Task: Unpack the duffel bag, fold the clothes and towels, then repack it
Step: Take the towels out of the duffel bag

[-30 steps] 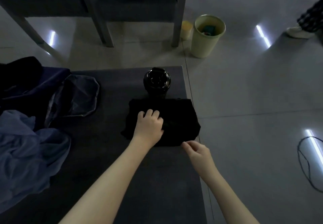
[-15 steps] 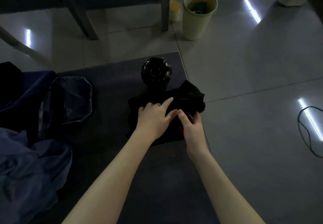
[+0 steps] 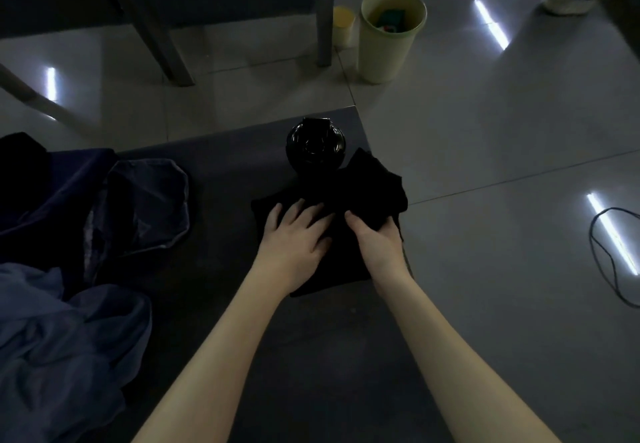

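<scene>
Pressing down on black garment (image 3: 341, 262) with left hand (image 3: 294, 238): palm flat, fingers straight and spread, clasping nothing. Clamping the garment's right flap with right hand (image 3: 377, 247): thumb (image 3: 350, 217) on top, other fingers tucked under the cloth, out of sight. Holding that flap raised and bunched, tip pointing far-right, right at the near side of round glossy black object (image 3: 315, 146); cannot tell whether touching, too dark. Reaching in with both forearms from the near edge, converging on the garment, hands side by side with a small gap between.

Sitting at the far-right part of dark grey surface (image 3: 242, 321), with the garment's right edge at the border with tiled floor (image 3: 485, 131). Seen well apart to the left: rumpled blue cloth (image 3: 69, 345) at near left, dark navy heap (image 3: 52, 193) behind it. Seen on the floor beyond: pale green bin (image 3: 391, 48) beside table leg (image 3: 325, 17), black cable (image 3: 591, 238) at right.

Since a second ago: lifted the right flap off what was a flat folded rectangle; moved right hand from just off the near-right corner onto the flap; straightened left fingers from curled. Since half a second ago: parted the hands, then touching at the fingertips; fanned left fingers wider; kept the flap up.
</scene>
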Available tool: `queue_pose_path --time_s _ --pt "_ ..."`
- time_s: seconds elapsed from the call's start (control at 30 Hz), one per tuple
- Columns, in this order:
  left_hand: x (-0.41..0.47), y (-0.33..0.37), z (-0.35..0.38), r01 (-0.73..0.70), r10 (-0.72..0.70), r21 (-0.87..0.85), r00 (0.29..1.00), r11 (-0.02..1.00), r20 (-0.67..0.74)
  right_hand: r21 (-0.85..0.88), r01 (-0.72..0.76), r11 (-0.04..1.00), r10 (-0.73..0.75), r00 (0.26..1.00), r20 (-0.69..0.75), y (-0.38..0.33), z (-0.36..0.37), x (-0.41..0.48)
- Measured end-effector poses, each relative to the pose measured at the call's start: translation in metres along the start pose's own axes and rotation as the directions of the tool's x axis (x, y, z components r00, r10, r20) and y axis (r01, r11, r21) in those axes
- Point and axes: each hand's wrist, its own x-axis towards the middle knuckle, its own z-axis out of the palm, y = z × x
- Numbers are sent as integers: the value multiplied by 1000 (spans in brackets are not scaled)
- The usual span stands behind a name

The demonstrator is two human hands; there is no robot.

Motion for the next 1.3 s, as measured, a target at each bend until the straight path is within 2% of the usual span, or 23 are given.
queue_pose_path --time_s 0.1,0.27,0.4,0.6,0.73,0.87,1.0,1.2,1.3 --pt "-4 -3 11 -1 -1 65 1000 998 19 -21 17 1000 -17 1000 -12 6 15 -8" --pt "-5 -7 10 -18 18 -60 1000 998 2 30 -13 999 16 994 -107 7 19 -5" --pt "-12 -5 12 -34 34 -37 999 999 -23 69 2 998 2 998 -57 7 26 -16" --pt "-42 -3 -8 -61 24 -305 992 950 -123 94 97 991 -98 995 6 -16 18 -48" --pt "-72 2 -17 -121 27 -381 970 917 -242 154 94 984 -104 993 61 -31 16 -80" --pt "-106 9 -34 -110 -9 -443 966 890 -257 162 54 985 -78 986 147 -43 18 -112" --pt "-148 15 -53 -79 -101 -502 942 861 -321 88 67 994 -89 959 271 -57 17 -144" --pt "-211 17 -88 110 -334 -560 888 821 -315 -16 85 996 -66 870 489 -79 24 -196" --pt "-241 11 -101 182 -414 -578 860 795 -298 -60 100 993 -51 835 547 -86 39 -221"
